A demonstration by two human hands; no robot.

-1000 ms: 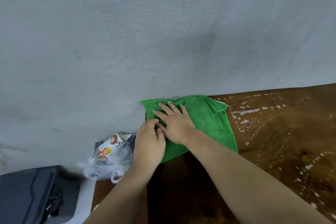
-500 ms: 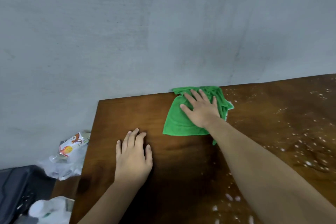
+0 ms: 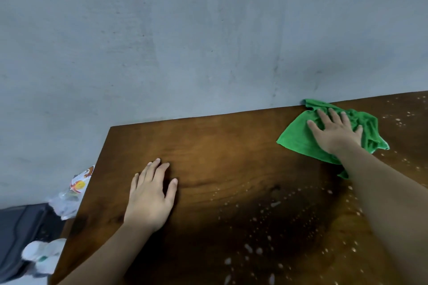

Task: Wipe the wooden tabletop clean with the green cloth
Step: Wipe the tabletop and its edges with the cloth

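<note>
The right hand [image 3: 335, 133] presses flat, fingers spread, on the green cloth [image 3: 298, 136] for wiping pressure, while the left hand [image 3: 150, 199] lies open and empty, bracing on the tabletop [image 3: 231, 157].

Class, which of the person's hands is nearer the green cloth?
Right. The right hand presses flat on the green cloth; the left hand rests on bare tabletop, well apart.

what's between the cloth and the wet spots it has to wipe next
Nothing visible. The right hand presses flat on the cloth at the far edge of the tabletop; white droplets lie on bare wood. The left hand rests flat, left of them.
</note>
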